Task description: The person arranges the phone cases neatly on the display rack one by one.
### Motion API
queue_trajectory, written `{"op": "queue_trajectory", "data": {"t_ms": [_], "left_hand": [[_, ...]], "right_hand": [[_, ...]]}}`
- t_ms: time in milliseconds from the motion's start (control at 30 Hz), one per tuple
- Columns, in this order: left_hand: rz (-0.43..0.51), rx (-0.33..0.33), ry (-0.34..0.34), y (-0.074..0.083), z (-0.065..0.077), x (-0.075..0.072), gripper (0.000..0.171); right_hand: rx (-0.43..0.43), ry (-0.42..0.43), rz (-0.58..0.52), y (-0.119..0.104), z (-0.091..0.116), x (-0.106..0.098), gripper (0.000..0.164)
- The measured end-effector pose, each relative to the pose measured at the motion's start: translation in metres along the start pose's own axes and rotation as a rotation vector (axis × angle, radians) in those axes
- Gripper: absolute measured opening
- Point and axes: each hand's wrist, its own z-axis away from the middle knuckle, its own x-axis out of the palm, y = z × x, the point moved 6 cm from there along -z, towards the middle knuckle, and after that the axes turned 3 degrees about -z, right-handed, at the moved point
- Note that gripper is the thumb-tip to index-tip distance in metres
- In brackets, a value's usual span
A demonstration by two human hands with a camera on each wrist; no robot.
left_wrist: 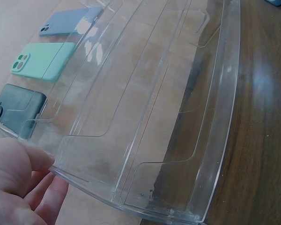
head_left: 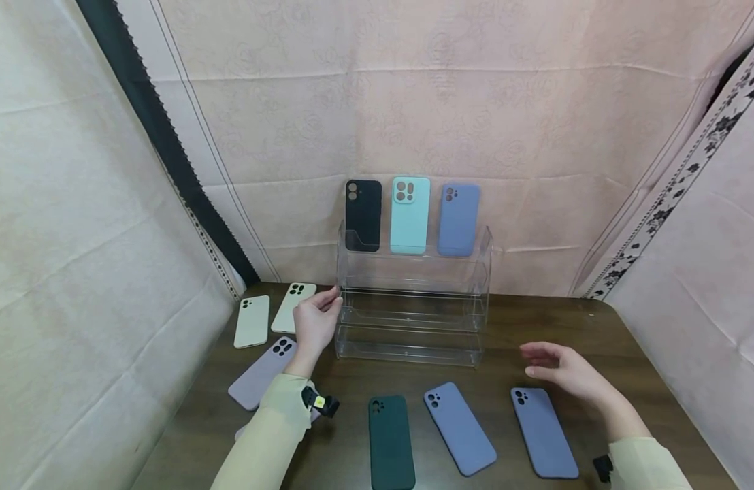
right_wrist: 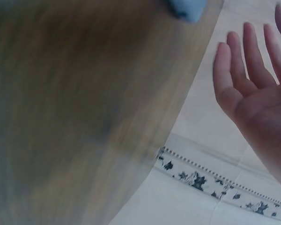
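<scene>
A clear tiered display rack (head_left: pixel 414 354) stands at the table's middle. Black (head_left: pixel 363 216), mint-green (head_left: pixel 410 216) and blue (head_left: pixel 459 219) phone cases stand upright in its top tier. My left hand (head_left: pixel 316 323) pinches the rack's left side edge between thumb and fingers; in the left wrist view the hand (left_wrist: pixel 18 183) is at the clear side panel. My right hand (head_left: pixel 563 371) hovers over the table to the right, fingers loosely bent and holding nothing, just beyond a blue phone case (head_left: pixel 545 433). In the right wrist view its fingers (right_wrist: pixel 255 61) are spread.
Two pale phone cases (head_left: pixel 252 322) (head_left: pixel 293 307) lie left of the rack. A lilac case (head_left: pixel 263 373) is partly behind my left arm, with another almost hidden below it. In front lie a dark green case (head_left: pixel 392 444) and a blue case (head_left: pixel 460 429). Cloth walls (head_left: pixel 438 122) surround the table.
</scene>
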Motion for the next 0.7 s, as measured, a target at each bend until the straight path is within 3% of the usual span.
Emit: {"op": "queue_trajectory", "data": {"t_ms": [167,400,700], "left_hand": [[0.007,0.002,-0.001,0.000,0.000,0.000,0.022],[0.011,0.000,0.004,0.000,0.000,-0.001,0.022],[0.024,-0.017,-0.001,0.005,0.000,-0.001,0.023]], "right_hand": [[0.050,-0.092,0.018,0.013,0.013,-0.001,0.061],[0.021,-0.232,-0.028,0.028,0.026,-0.001,0.066],[0.028,-0.270,-0.002,0.038,0.034,0.002,0.074]]}}
